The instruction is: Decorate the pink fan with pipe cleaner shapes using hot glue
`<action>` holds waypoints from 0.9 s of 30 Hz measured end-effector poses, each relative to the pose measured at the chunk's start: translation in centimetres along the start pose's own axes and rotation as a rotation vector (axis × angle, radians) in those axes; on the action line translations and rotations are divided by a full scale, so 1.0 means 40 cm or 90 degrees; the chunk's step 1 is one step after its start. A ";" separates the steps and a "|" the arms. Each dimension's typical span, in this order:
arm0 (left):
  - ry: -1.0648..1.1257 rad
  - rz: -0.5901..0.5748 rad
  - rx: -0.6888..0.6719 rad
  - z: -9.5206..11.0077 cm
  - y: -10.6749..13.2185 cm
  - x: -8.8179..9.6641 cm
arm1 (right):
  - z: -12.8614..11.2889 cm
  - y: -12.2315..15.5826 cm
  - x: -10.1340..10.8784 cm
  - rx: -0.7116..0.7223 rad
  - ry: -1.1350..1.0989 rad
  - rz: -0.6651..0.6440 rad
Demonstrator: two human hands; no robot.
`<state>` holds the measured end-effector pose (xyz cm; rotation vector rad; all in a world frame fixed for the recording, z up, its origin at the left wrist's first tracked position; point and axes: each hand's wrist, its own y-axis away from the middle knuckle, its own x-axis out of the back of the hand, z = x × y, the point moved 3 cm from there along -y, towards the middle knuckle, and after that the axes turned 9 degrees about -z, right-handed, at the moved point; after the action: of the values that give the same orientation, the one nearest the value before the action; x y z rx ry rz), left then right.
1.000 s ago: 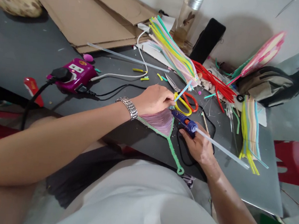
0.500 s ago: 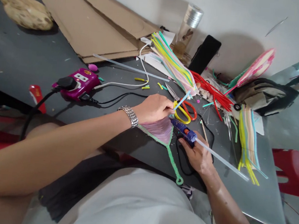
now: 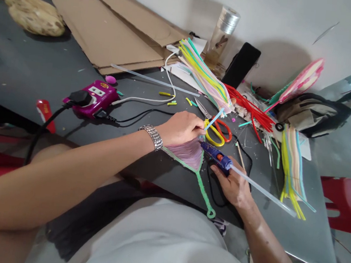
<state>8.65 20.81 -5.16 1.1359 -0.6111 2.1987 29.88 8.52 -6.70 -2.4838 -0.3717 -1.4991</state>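
A light blue pipe cleaner [image 3: 214, 118] sticks up from the pinched fingers of my left hand [image 3: 182, 128]. Beneath that hand lies a fan-like piece [image 3: 188, 152] of purple strands with a green edge; my hand covers its upper part. Its green handle [image 3: 202, 190] runs toward me and ends in a small loop. My right hand [image 3: 235, 182] is wrapped around a blue hot glue gun [image 3: 216, 154], whose nozzle points at the piece's upper edge, close to my left fingertips. Out of the gun's back extends a long clear glue stick [image 3: 264, 190].
Scissors [image 3: 215, 132] with yellow and orange handles lie just beyond my hands. Pipe cleaner bundles [image 3: 204, 74], red pipe cleaners [image 3: 249, 105], a phone [image 3: 241, 65] and a bottle [image 3: 222, 36] stand or lie behind. At left are a purple power socket [image 3: 93, 99], cardboard [image 3: 110, 34] and a stone-like lump [image 3: 34, 14].
Both hands keep nearly the same position over the piece. The whole view has shifted very slightly; nothing has been taken up or let go.
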 end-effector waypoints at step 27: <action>0.019 -0.012 0.018 -0.002 0.002 -0.003 | -0.004 0.014 0.014 -0.016 -0.048 -0.027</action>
<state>8.61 20.76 -5.31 1.1170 -0.5569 2.2111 30.16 8.01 -6.17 -2.5721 -0.4233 -1.4374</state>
